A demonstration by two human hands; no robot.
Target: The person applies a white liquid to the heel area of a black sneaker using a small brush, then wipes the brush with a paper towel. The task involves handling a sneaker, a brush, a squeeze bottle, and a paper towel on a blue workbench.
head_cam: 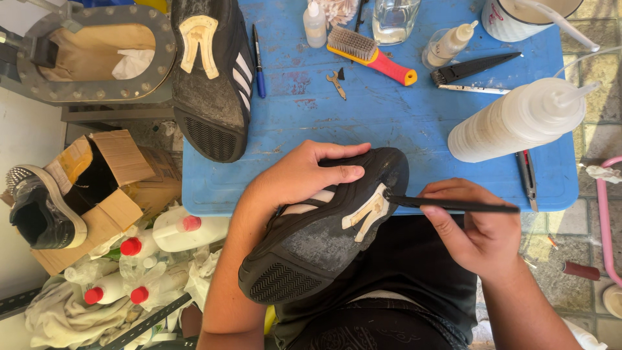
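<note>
My left hand [304,172] grips a black sneaker [324,236] turned sole up over my lap, fingers wrapped across its forefoot. A pale, bare patch shows in the middle of its sole. My right hand [476,230] holds a thin black brush [453,205], its tip touching the sole near that patch. A second black sneaker [210,78] with white stripes lies sole up on the blue table [389,123] at the upper left.
On the table are a large white squeeze bottle [518,120], a red-handled brush [369,53], small glue bottles [447,44], a blue pen [258,61], a black comb-like tool [473,68] and a utility knife [526,178]. A cardboard box [103,194], another shoe [39,207] and red-capped bottles [129,259] sit at the left.
</note>
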